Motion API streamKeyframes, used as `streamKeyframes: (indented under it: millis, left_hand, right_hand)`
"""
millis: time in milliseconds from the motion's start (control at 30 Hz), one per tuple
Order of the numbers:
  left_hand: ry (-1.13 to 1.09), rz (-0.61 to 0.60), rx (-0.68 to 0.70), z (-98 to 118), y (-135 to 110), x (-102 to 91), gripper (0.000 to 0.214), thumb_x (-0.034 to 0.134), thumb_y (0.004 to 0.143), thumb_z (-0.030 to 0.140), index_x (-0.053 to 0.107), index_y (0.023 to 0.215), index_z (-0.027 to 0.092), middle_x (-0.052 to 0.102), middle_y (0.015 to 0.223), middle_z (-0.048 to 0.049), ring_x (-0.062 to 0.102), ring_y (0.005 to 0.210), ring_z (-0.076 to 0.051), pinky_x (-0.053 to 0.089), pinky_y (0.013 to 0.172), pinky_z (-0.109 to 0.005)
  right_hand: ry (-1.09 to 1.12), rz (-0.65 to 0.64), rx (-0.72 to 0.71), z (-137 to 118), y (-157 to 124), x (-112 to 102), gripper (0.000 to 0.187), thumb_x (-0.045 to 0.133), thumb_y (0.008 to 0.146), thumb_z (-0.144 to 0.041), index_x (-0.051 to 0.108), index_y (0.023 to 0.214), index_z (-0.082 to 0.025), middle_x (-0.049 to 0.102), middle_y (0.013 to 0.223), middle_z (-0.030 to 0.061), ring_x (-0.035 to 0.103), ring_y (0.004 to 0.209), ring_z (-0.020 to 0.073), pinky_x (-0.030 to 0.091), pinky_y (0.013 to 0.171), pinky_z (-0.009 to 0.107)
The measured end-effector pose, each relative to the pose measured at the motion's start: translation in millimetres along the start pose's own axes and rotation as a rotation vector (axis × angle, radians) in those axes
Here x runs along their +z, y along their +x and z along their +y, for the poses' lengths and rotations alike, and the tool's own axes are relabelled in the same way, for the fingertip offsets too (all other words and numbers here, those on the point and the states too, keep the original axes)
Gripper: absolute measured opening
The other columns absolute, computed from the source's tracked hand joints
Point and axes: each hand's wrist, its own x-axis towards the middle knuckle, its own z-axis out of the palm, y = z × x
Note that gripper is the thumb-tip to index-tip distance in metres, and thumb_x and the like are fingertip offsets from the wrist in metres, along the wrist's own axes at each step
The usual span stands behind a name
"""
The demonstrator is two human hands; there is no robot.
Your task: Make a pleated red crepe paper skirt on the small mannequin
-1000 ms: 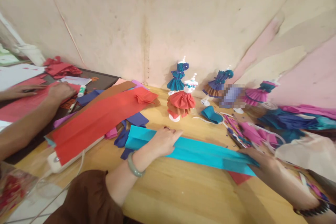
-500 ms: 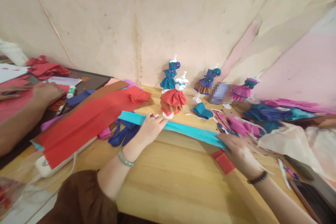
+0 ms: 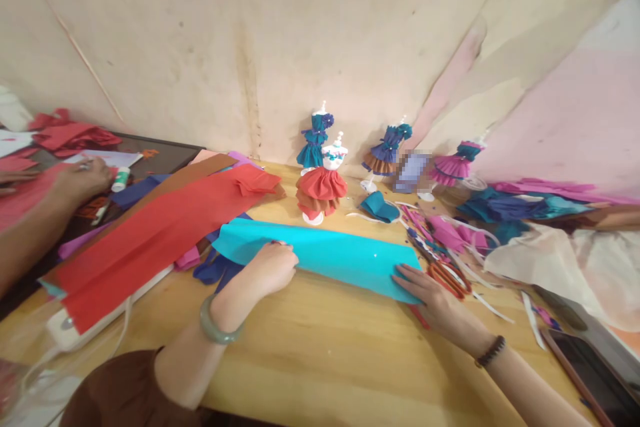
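A long turquoise strip, of crepe paper or thin cloth, lies across the wooden table before me. My left hand is closed at its near edge, left of the middle, with the fingertips curled out of sight. On the strip's right end rests my right hand, its fingers stretched out flat. Under that hand a red scrap pokes out. Red-handled scissors lie just beyond the right hand. Behind the strip stands a small dress form in a red and brown ruffled skirt.
Left are red sheets over a white power strip, and another person's hand near a glue stick. More dressed forms stand by the wall. Right are pink scraps, white cloth and a phone.
The turquoise strip has gone from a narrow folded band to a wider, opened-out sheet. My left hand has moved nearer to me, and the scissors have come into view beside my right hand.
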Motion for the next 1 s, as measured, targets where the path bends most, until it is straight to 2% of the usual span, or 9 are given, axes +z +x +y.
streamKeyframes:
  millis: [133, 233, 300, 400, 467, 567, 767, 900, 1000]
  left_hand:
    - [-0.023, -0.062, 0.051, 5, -5, -11.7, 0.025, 0.066, 0.086, 0.041, 0.077, 0.078, 0.02, 0.075, 0.095, -0.0097, 0.067, 0.1, -0.029, 0.048, 0.091, -0.04]
    - [-0.041, 0.024, 0.087, 8, 5, -11.5, 0.031, 0.056, 0.094, 0.04, 0.077, 0.083, 0.019, 0.075, 0.093, -0.0083, 0.067, 0.099, -0.026, 0.047, 0.095, -0.039]
    - [-0.016, 0.109, 0.076, 10, 13, -4.1, 0.027, 0.058, 0.094, 0.037, 0.075, 0.104, 0.018, 0.072, 0.115, -0.0115, 0.062, 0.114, -0.028, 0.046, 0.1, -0.041]
    - [0.041, 0.155, 0.03, 12, 19, 15.9, 0.05, 0.063, 0.091, 0.041, 0.06, 0.133, 0.016, 0.05, 0.148, -0.0177, 0.042, 0.139, -0.035, 0.039, 0.11, -0.049]
    - [0.062, 0.13, 0.005, 12, 19, 31.0, 0.062, 0.062, 0.089, 0.049, 0.052, 0.142, 0.019, 0.043, 0.154, -0.0187, 0.032, 0.145, -0.039, 0.03, 0.114, -0.059]
    - [0.055, 0.097, -0.026, 13, 15, 47.3, 0.063, 0.053, 0.092, 0.056, 0.048, 0.146, 0.024, 0.037, 0.157, -0.0169, 0.025, 0.148, -0.04, 0.025, 0.114, -0.065]
    - [0.039, 0.008, -0.072, 21, 12, 43.6, 0.064, 0.05, 0.094, 0.056, 0.044, 0.149, 0.023, 0.029, 0.16, -0.0203, 0.023, 0.149, -0.042, 0.023, 0.114, -0.067]
    - [0.012, -0.049, -0.087, 23, 11, 36.2, 0.065, 0.049, 0.094, 0.055, 0.042, 0.15, 0.023, 0.025, 0.161, -0.0199, 0.019, 0.15, -0.041, 0.02, 0.115, -0.066]
    - [-0.006, -0.045, -0.085, 21, 11, 37.5, 0.066, 0.051, 0.093, 0.056, 0.041, 0.15, 0.024, 0.025, 0.162, -0.019, 0.017, 0.151, -0.04, 0.018, 0.116, -0.065]
  right_hand:
    - [0.081, -0.069, 0.059, -8, 3, -18, 0.044, 0.053, 0.092, -0.028, 0.063, 0.135, -0.024, 0.056, 0.145, 0.0104, 0.047, 0.138, 0.0345, 0.048, 0.106, 0.056]
    - [0.101, -0.019, 0.133, -12, 24, -27, 0.035, 0.049, 0.097, -0.037, 0.07, 0.123, -0.024, 0.069, 0.129, 0.01, 0.061, 0.125, 0.0295, 0.053, 0.102, 0.047]
    - [0.012, 0.033, 0.155, -14, 43, -25, 0.033, 0.046, 0.099, -0.034, 0.074, 0.111, -0.022, 0.075, 0.115, 0.0103, 0.071, 0.108, 0.0257, 0.058, 0.095, 0.041]
    - [-0.124, 0.043, 0.153, -15, 70, -15, 0.029, 0.046, 0.098, -0.025, 0.074, 0.105, -0.021, 0.077, 0.106, 0.0099, 0.072, 0.097, 0.0234, 0.057, 0.088, 0.036]
    - [-0.168, 0.026, 0.151, -18, 81, -8, 0.025, 0.049, 0.097, -0.024, 0.074, 0.101, -0.02, 0.077, 0.102, 0.0105, 0.071, 0.094, 0.0237, 0.054, 0.085, 0.035]
    - [-0.238, -0.009, 0.142, -25, 88, -5, 0.022, 0.051, 0.096, -0.022, 0.072, 0.09, -0.019, 0.074, 0.09, 0.0108, 0.069, 0.084, 0.0227, 0.048, 0.077, 0.032]
    - [-0.291, -0.029, 0.152, -27, 95, -8, 0.022, 0.052, 0.091, -0.013, 0.067, 0.075, -0.016, 0.071, 0.078, 0.0115, 0.066, 0.074, 0.0209, 0.039, 0.069, 0.03]
    - [-0.262, 0.053, 0.26, 4, 100, -13, 0.026, 0.045, 0.093, -0.019, 0.069, 0.084, -0.018, 0.075, 0.081, 0.0098, 0.069, 0.075, 0.0211, 0.045, 0.069, 0.029]
    - [-0.219, 0.139, 0.341, 29, 102, -15, 0.034, 0.043, 0.091, -0.018, 0.064, 0.119, -0.017, 0.077, 0.091, 0.01, 0.072, 0.079, 0.0231, 0.052, 0.069, 0.032]
